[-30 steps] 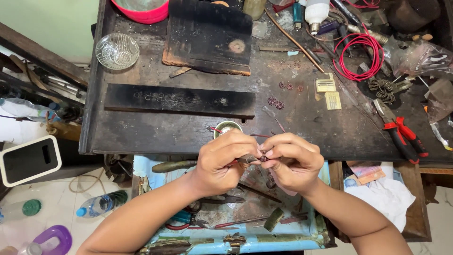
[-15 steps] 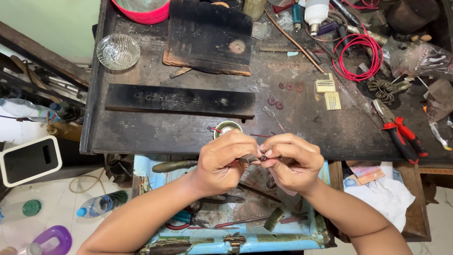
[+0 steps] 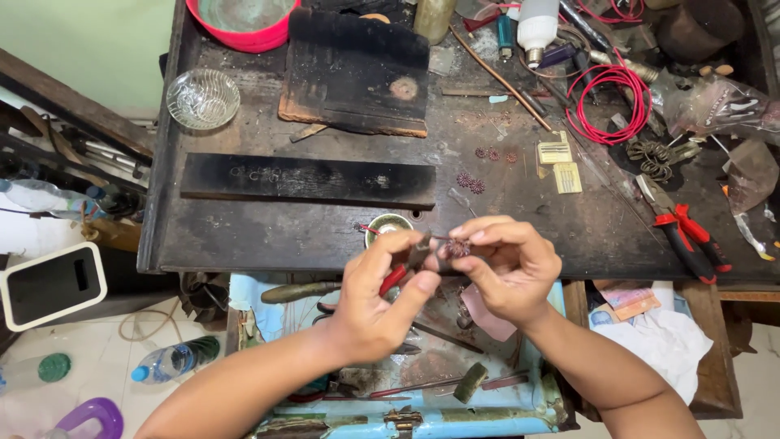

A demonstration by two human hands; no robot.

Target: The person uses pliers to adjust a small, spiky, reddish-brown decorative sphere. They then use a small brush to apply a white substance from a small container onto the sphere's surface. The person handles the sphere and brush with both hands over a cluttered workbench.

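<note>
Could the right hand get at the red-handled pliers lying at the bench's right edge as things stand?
Probably not at once: the right hand is pinching a small coiled wire piece, so it is occupied. The path itself looks free, since the red-handled pliers lie uncovered on the bench on that hand's own side.

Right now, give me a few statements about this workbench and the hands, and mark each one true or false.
1. The left hand holds red-handled pliers. True.
2. The right hand pinches a small coiled wire ornament in its fingertips. True.
3. The glass bowl sits at the bench's right end. False: it sits at the left end, near the pink basin.
4. The red wire coil lies in the open drawer. False: it lies on the benchtop, upper right.
5. A second pair of red-handled pliers lies on the bench to the right of the hands. True.
</note>
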